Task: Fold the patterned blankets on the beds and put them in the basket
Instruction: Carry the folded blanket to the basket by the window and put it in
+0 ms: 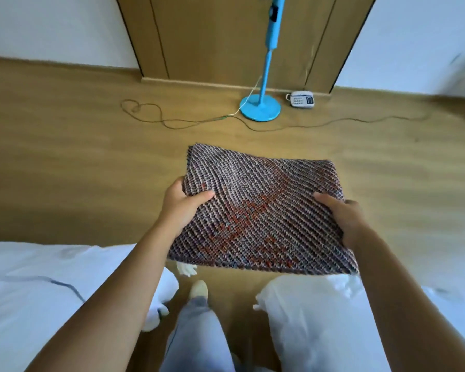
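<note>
Pale grey trouser legs (196, 331) fill the bottom middle of the view, with one light-coloured shoe (199, 289) on the wooden floor (65, 162) between two beds. White bedding covers the left bed (38, 285), whose corner hangs down just beside the left leg, and a dark thin line crosses its sheet. On the other side the right bed (320, 318) shows a rumpled white cover with its corner reaching toward the shoe.

Above the gap between the beds, both bare forearms stretch forward and hold the folded patterned blanket (261, 210) in the air, clear of both beds and of the floor. It is a thick woven rectangle in grey, purple and dark diagonal ribs with a rust-red zigzag across its middle. The left hand (183, 202) clamps the left edge, thumb lying on top of the cloth and fingers curled underneath. The right hand (338, 213) grips the right edge in the same manner, thumb on top, fingers hidden below the fabric. The blanket tilts slightly, its near right corner hanging lowest over the right bed's corner.

Farther off, a dark cable (172, 122) loops over the floor toward a bright blue fan stand (261, 106) with a round base. Just right of that base lies a small white telephone (302, 99), against the foot of a wooden door panel (226, 36) set between white walls.
</note>
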